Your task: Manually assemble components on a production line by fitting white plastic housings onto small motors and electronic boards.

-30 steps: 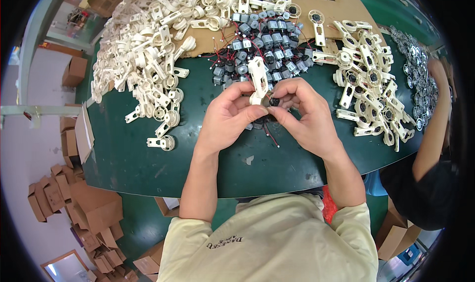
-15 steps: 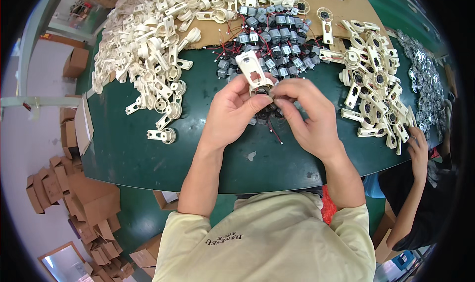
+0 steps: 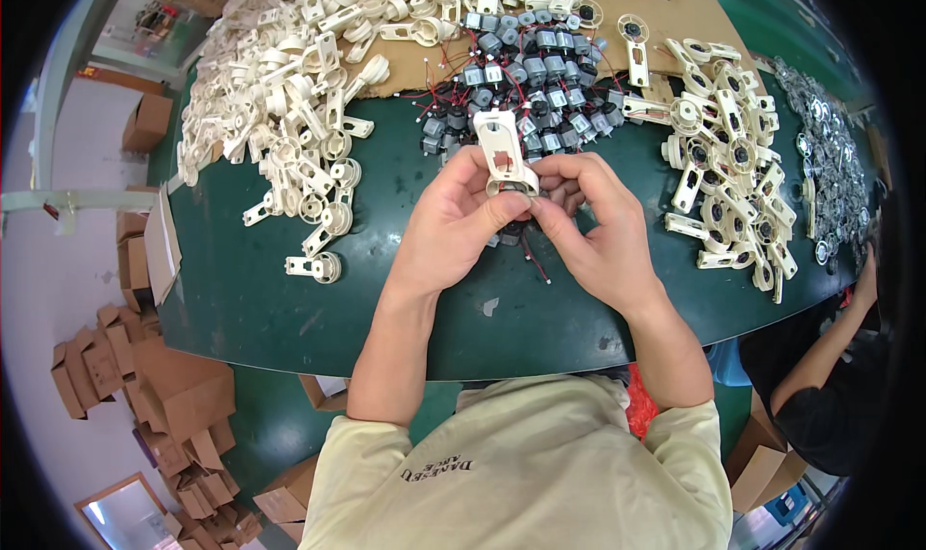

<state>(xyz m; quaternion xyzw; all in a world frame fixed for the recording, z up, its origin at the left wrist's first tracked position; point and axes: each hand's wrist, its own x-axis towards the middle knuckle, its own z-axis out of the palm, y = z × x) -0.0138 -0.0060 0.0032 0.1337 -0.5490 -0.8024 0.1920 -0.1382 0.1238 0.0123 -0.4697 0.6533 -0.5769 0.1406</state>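
Observation:
Between both hands, above the middle of the green table, is a cream plastic housing (image 3: 500, 145) with a slotted handle and a round ring at its lower end. My left hand (image 3: 455, 217) grips the ring from the left, thumb across its near side. From the right, my right hand (image 3: 590, 224) pinches the same ring with thumb and fingertips. What sits inside the ring is mostly hidden by the fingers. Just beyond the hands lies a heap of small silver-grey motors (image 3: 555, 68) with red and black wires.
Loose cream housings (image 3: 280, 96) are piled at the far left. At the right lie cream housings with dark centres (image 3: 738, 154), and past them clear plastic parts (image 3: 834, 154). A co-worker's arm (image 3: 839, 343) is at the right edge. Cardboard boxes (image 3: 183, 376) stack on the floor at left.
The held housing has turned more upright and shifted slightly right. My right fingers have curled in closer to its ring. The co-worker's hand has drawn away from the cream housings toward the right edge.

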